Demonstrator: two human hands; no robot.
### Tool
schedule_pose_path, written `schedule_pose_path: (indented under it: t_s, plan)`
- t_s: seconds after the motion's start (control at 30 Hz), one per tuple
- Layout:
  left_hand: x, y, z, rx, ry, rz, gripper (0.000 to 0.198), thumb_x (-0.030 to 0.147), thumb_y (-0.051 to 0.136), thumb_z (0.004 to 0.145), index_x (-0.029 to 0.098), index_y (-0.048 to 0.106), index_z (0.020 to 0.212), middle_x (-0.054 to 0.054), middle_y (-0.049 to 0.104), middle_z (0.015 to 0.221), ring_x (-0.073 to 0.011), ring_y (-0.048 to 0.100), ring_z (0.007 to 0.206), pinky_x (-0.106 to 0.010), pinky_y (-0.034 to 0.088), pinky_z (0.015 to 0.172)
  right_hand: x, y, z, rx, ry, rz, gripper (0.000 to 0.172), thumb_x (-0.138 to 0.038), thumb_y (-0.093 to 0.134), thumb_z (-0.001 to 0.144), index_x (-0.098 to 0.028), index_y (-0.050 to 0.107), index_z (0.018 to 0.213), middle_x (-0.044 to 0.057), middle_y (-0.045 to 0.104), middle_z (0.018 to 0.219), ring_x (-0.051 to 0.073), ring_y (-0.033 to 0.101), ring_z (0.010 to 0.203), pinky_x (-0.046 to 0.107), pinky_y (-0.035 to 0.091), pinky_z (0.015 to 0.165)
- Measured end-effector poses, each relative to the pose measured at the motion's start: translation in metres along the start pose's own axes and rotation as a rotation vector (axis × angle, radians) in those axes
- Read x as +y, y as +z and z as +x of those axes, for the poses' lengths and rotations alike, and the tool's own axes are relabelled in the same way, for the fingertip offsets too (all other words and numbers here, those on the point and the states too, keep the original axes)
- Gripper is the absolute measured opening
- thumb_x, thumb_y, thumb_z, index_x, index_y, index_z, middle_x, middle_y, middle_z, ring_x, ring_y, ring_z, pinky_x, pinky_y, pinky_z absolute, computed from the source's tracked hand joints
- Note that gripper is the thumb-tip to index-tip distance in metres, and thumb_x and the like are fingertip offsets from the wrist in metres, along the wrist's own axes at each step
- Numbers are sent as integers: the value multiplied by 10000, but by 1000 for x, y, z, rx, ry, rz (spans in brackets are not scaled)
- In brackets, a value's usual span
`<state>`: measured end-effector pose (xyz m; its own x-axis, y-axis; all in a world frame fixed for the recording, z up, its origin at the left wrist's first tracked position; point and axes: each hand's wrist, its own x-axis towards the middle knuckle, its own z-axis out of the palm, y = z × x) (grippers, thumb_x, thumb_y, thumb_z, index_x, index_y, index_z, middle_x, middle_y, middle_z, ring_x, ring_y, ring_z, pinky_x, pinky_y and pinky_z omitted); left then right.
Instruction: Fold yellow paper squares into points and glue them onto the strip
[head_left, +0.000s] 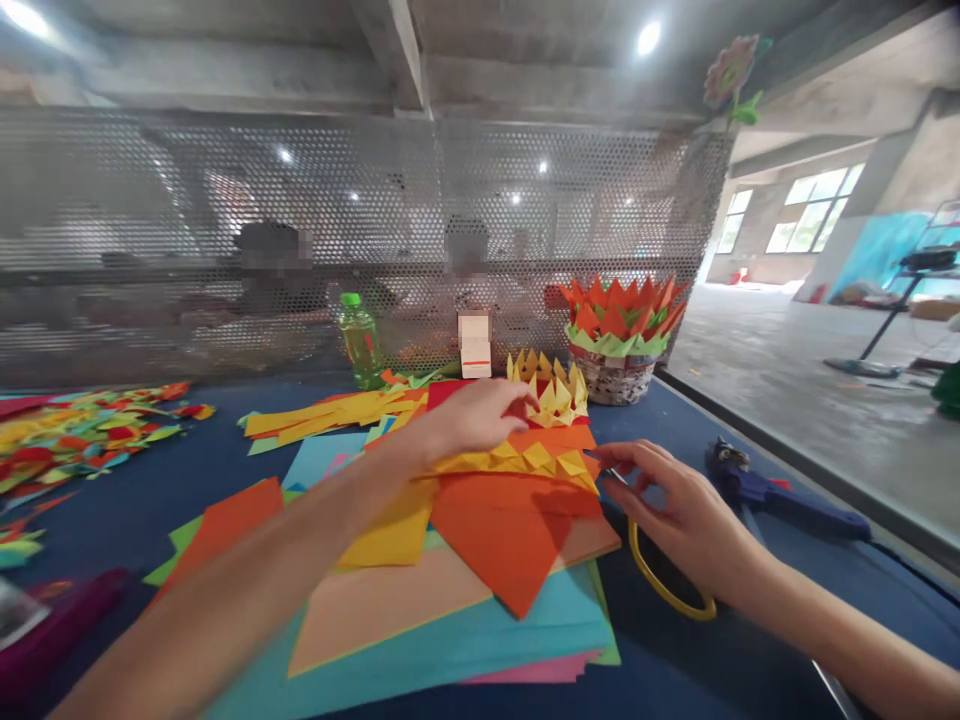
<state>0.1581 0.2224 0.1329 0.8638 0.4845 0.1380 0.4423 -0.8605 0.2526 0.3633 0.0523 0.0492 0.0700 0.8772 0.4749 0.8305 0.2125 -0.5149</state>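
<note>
Now, hands on paper.
Left hand spread over yellow points; right hand seemingly pinching orange sheet beside it, scissors beneath.

Two hands show over the tabletop — one left hand, one right hand. Near right lie one pair of scissors and one blue glue gun. In the middle: one stack of coloured sheets and two yellow folded pieces — one ring, one flat row. Far back stand one green bottle, one white box, one basket (its folded points too many to count) and one paper flower. Left, two scrap heaps.
</note>
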Motion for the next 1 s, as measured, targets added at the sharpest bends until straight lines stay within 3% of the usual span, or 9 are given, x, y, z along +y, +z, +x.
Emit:
schedule_pose_path:
  t_s: [0.13,0.3,0.4,0.57,0.67,0.77,0.9,1.0]
  plan:
    - [4,-36,-14,63,-65,2,224,348,629,991,142,673,1069,-51,705,1055,-192,689,967,-421,572,903,-1,-5,0,3,-22,30,288,-417,521,989,-254,639,1195,55,701,1085,179,642,862,308,538,764]
    - [11,-49,-51,65,-187,69,243,378,628,989,143,676,1026,-33,703,975,-174,687,884,-382,581,837,-2,-8,-4,-4,-42,52,317,-469,543,971,-257,654,1179,62,711,1078,182,651,801,309,545,711]
    - [2,-43,-76,67,-269,119,275,411,615,992,149,670,1053,-46,697,1018,-181,681,908,-390,579,845,-4,-9,-5,-42,-66,75,328,-479,532,973,-258,658,1179,70,708,1113,181,668,794,304,554,686]
    - [-40,-17,-95,-18,-282,140,344,386,657,965,167,626,1228,-94,640,1262,-247,641,1123,-481,547,966,-13,-12,-1,-92,-116,70,333,-480,520,983,-251,656,1182,75,705,1154,174,672,802,310,573,730]
    - [-61,2,-93,-78,-243,101,397,378,654,968,181,588,1306,-108,597,1348,-265,620,1175,-500,540,986,-18,-21,-5,-110,-127,50,327,-493,543,972,-260,668,1165,72,709,1135,168,665,780,293,573,698]
    - [-72,14,-85,-93,-244,73,390,377,646,974,179,586,1304,-101,617,1306,-249,643,1122,-475,561,950,-20,-34,-21,-121,-157,-26,313,-488,559,971,-301,654,1203,59,704,1155,174,683,828,268,580,695]
    - [-77,20,-71,-58,-270,82,363,380,639,978,178,601,1278,-95,629,1276,-240,650,1095,-460,567,933,-25,-49,-57,-69,-261,-150,342,-439,594,959,-360,593,1292,37,687,1241,199,722,973,266,610,817]
    - [-76,16,-67,-30,-266,86,357,377,640,978,179,604,1272,-96,629,1280,-239,649,1100,-460,566,937,-45,-53,-90,18,-400,-128,329,-394,616,938,-390,622,1266,22,719,1190,219,746,981,265,630,775]
